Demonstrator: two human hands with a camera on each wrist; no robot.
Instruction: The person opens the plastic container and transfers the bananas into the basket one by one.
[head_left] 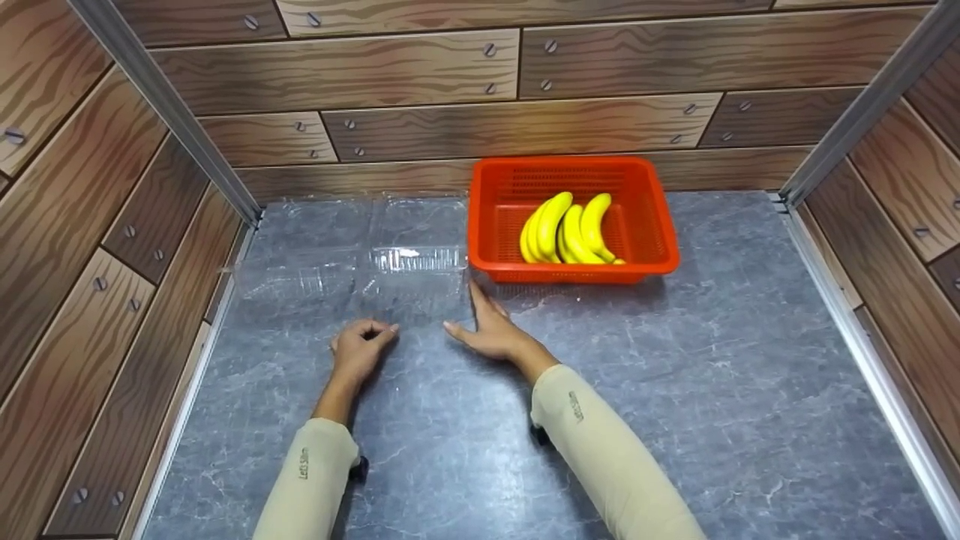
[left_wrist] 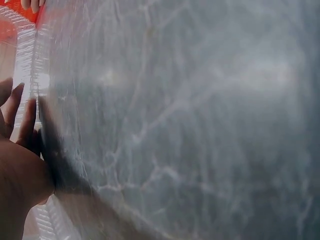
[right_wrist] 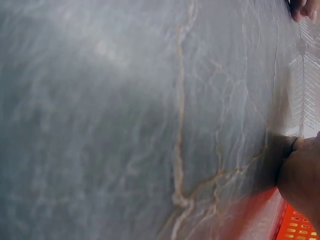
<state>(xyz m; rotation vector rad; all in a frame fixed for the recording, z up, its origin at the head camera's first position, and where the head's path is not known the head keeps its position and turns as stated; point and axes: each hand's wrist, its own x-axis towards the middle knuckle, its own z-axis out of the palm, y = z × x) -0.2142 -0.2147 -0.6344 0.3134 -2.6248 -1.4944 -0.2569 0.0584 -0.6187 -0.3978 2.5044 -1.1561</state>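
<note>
Two clear plastic clamshell boxes stand side by side with their lids raised: a left box [head_left: 296,281] and a right box [head_left: 412,281]. My right hand [head_left: 491,334] lies at the right box's near right corner, fingers stretched forward and thumb spread. Just in front of the boxes is my left hand [head_left: 358,349], its fingers loosely bent and nothing seen in its grasp. In the left wrist view, the left hand's fingers [left_wrist: 27,120] are beside the ribbed clear plastic; whether they touch it I cannot tell. The right wrist view shows only part of the right hand [right_wrist: 302,175].
A red plastic basket [head_left: 574,275] stands right of the boxes near the back wall, with several yellow bananas [head_left: 555,221] inside. Wood-patterned walls [head_left: 420,67] enclose the grey marbled tabletop [head_left: 712,375] at the back and both sides.
</note>
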